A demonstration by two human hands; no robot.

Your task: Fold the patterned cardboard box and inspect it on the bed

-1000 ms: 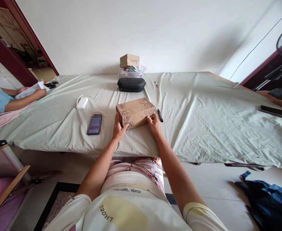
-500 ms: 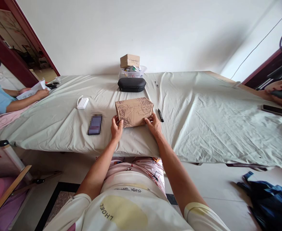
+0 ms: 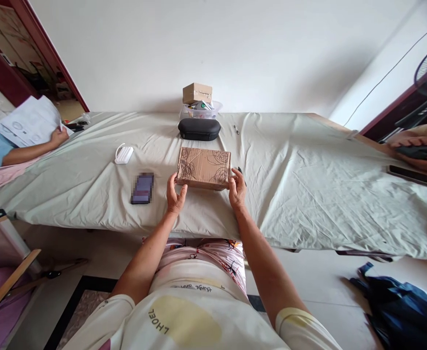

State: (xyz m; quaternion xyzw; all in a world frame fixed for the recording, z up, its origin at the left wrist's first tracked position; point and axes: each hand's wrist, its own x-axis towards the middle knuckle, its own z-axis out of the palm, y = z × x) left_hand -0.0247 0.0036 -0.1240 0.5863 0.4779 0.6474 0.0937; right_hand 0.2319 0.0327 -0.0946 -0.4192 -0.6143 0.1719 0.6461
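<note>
A brown cardboard box with dark scribbled loops on its top lies on the cloth-covered table in front of me. My left hand is at its front left corner, thumb and fingers spread apart, the fingertips by the side. At the front right corner is my right hand, its fingers also apart and close to the box edge. Whether the fingertips still touch the cardboard is hard to see. Just beyond my right hand, a black marker is mostly hidden.
A black zip case stands behind the box, before a clear plastic tub topped by a smaller carton. To the left lie a phone and a white corded block. People sit at both ends, one holding papers.
The box has turned slightly and tipped, so its front side now shows. My fingers have loosened from its corners. The person at left has raised and spread the papers.
</note>
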